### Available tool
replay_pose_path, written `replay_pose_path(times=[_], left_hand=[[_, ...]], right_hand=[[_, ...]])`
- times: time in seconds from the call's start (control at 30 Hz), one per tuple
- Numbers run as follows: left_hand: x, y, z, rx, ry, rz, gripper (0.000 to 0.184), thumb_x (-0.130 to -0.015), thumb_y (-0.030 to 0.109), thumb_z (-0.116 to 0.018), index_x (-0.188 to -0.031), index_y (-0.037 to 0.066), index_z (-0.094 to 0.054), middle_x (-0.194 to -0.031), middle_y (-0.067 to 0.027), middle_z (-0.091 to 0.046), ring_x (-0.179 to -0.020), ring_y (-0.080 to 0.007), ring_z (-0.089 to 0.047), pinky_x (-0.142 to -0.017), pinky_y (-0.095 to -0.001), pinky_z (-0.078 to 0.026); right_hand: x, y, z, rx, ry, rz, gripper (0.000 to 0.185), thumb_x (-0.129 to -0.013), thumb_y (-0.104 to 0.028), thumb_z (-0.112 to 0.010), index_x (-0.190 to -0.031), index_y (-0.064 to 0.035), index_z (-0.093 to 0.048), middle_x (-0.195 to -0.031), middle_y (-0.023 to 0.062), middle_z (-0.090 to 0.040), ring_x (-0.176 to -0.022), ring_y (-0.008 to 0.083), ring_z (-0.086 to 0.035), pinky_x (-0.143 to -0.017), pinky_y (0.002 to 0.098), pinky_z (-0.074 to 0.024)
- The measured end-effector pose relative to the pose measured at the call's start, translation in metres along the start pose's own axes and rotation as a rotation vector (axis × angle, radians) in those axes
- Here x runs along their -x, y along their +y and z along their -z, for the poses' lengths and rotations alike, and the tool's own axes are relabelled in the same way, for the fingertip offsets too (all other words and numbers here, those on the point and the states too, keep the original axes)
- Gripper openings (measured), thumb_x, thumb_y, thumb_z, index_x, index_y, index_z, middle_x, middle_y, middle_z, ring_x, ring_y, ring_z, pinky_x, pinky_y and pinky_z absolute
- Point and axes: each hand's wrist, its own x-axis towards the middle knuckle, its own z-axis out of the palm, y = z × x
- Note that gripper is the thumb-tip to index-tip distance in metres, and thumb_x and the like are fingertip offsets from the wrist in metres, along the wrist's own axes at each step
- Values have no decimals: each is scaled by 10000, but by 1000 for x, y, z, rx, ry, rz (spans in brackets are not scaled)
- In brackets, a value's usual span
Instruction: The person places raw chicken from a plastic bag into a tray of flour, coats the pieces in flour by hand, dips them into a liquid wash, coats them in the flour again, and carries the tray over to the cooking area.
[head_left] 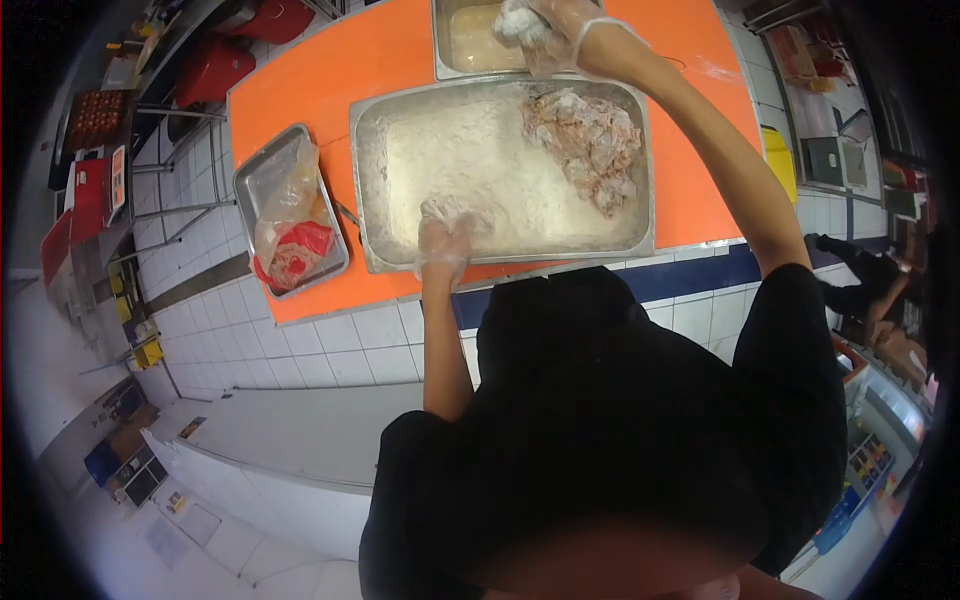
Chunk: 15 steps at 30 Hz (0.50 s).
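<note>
A large metal tray [370, 180] holds a bed of white flour [450, 140], with a heap of floured raw meat pieces [590, 145] at its far right. My left hand [445, 240], in a clear plastic glove, reaches over the near edge into the flour; its fingers are coated and partly buried. My right hand [565, 35], also gloved, is above a smaller metal pan [440, 65] of pale liquid. It grips a white, flour-covered piece of meat [518, 22] near that pan's top edge. Part of this hand is cut off by the frame.
The trays stand on an orange table [690, 200]. At left, a metal tray [245, 190] holds a clear plastic bag [290, 200] with red print. Racks and a crate of eggs [97, 118] stand far left. Another person [865, 280] is partly visible at right.
</note>
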Motion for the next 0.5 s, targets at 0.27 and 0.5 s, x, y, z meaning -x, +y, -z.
replay_pose_path(times=[0.27, 0.5], left_hand=[[11, 15, 0, 817, 57, 307, 774, -977, 291, -691, -1574, 9, -286, -1477, -162, -529, -1344, -256, -502, -1085, -408, -433], [11, 39, -11, 678, -139, 155, 867, -964, 377, -692, -1592, -20, -245, -1573, -242, -417, -1448, -300, -412, -1175, -423, -350]], right_hand=[[94, 21, -143, 46, -583, -300, 417, -948, -102, -593, -1361, -78, -544, -1219, 213, -683, -1175, 385, -654, -931, 476, -541], [116, -66, -130, -78, -643, -440, 700, -909, -279, -693, -1531, -88, -435, -1532, 267, -459, -1334, 424, -537, -1122, 473, -440]])
